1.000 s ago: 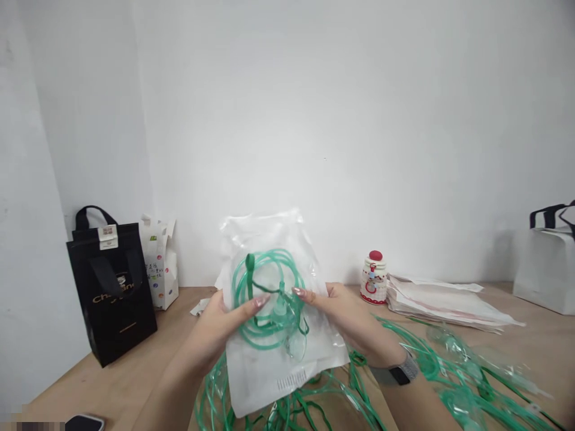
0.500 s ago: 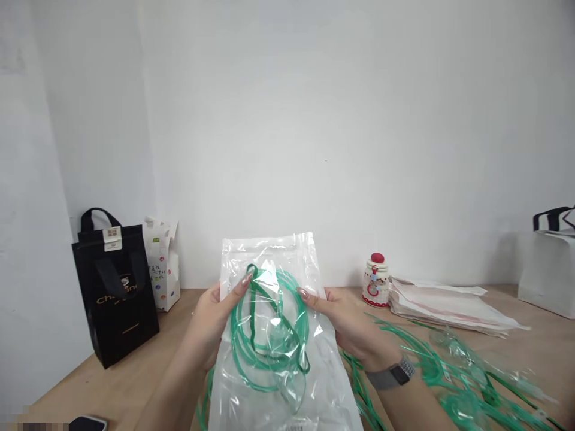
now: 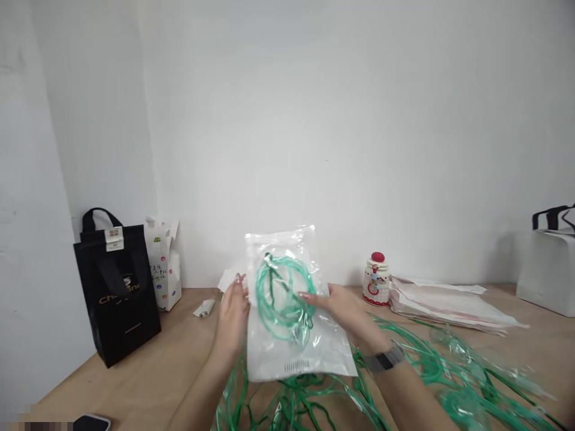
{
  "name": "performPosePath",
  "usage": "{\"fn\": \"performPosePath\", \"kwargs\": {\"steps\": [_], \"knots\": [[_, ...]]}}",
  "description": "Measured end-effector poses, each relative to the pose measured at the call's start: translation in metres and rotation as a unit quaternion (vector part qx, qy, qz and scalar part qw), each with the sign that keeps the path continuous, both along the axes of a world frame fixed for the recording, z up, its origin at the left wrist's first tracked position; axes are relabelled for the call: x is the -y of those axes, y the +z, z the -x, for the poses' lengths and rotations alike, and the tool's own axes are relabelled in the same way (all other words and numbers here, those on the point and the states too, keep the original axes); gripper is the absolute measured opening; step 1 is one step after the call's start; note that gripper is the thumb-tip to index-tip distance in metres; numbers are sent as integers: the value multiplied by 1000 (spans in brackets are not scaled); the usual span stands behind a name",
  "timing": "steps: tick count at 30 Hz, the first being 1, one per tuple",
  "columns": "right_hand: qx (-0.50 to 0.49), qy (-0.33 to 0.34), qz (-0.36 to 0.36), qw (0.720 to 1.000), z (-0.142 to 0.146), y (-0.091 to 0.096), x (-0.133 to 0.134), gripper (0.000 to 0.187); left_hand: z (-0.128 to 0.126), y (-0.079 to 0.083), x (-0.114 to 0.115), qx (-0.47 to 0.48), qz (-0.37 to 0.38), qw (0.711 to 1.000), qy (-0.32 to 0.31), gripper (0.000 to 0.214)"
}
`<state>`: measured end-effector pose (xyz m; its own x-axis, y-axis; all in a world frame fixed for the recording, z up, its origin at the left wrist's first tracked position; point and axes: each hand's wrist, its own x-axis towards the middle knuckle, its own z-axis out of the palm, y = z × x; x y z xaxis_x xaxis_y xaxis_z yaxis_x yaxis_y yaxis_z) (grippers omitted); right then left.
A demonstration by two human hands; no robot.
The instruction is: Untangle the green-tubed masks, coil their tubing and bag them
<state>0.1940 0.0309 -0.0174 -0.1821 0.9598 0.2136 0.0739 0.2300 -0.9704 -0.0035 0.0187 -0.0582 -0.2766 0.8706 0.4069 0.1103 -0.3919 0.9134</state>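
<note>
A clear-fronted, white-backed plastic pouch (image 3: 269,359) is held up in front of me. Inside lies an oxygen mask with coiled green tubing (image 3: 265,320) and a dark green strap. My right hand (image 3: 336,308) grips the pouch's right side, thumb across the front and fingers behind. Beside the left edge is my left hand (image 3: 233,305), its fingers curled and blurred; whether it grips the edge cannot be made out. Below the pouch, a heap of loose green tubing (image 3: 291,404) lies on the table.
More green tubing and clear masks (image 3: 467,371) spread over the right side. Behind them are a stack of flat pouches (image 3: 449,305) and a red-lidded jar (image 3: 376,281). A black bag (image 3: 119,299), a white printed bag (image 3: 164,269), a crumpled scrap (image 3: 204,308) and a phone (image 3: 92,423) are at left.
The pouch has moved away from me and slightly right, so its lower edge and barcode now show. My left hand has shifted from the pouch's front to beside its left edge.
</note>
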Motion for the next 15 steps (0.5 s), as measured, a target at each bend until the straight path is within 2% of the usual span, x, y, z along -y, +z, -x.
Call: {"fn": "performPosePath", "kwargs": {"steps": [3, 5, 7, 11, 15], "knots": [[0, -100, -36, 994, -15, -9, -24, 33, -5, -43, -15, -150, -12, 988, -45, 61], [11, -140, -59, 988, -21, -16, -36, 32, -4, -69, -18, -259, -26, 962, -86, 57], [31, -155, -83, 984, -24, -22, -44, 30, -1, -90, -20, -342, -40, 934, -99, 55], [82, -198, -151, 965, -19, -29, -57, 32, 6, -114, -21, -450, -92, 885, -72, 53], [133, -268, -254, 920, 8, -25, -81, 39, 3, -130, -27, -505, -164, 847, -26, 48]]}}
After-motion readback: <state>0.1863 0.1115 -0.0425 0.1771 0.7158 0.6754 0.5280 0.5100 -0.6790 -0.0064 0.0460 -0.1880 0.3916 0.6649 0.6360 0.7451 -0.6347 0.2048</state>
